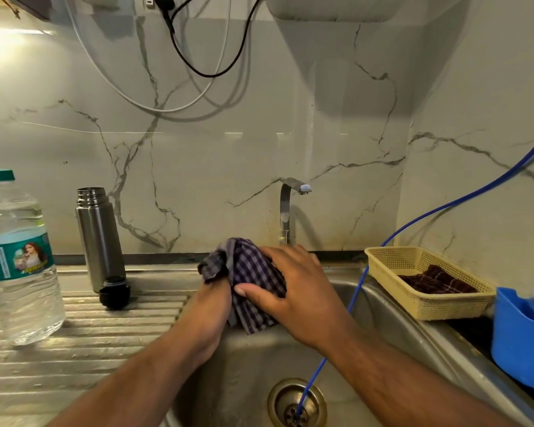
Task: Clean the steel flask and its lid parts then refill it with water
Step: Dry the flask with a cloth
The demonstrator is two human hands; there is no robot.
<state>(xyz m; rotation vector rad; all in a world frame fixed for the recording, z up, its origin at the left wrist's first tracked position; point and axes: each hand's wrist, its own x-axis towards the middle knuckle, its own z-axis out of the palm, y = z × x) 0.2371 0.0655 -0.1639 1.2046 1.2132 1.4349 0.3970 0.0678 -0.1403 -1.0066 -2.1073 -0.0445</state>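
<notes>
The steel flask (pixel 98 238) stands upright and uncapped on the ribbed draining board, back left of the sink. A black lid part (pixel 114 292) lies at its foot. Over the sink basin both hands work a purple checked cloth (pixel 250 282). My left hand (pixel 211 306) grips the cloth from below, its fingers hidden in the folds. My right hand (pixel 290 288) wraps over the cloth from the right, thumb pressed on the fabric. Whether anything sits inside the cloth is hidden.
A clear plastic water bottle (pixel 16 260) with a green cap stands near left. The tap (pixel 289 208) rises behind the hands. A thin blue hose (pixel 355 294) runs into the drain (pixel 296 403). A yellow basket (pixel 426 282) with a dark cloth and a blue tub (pixel 521 337) sit right.
</notes>
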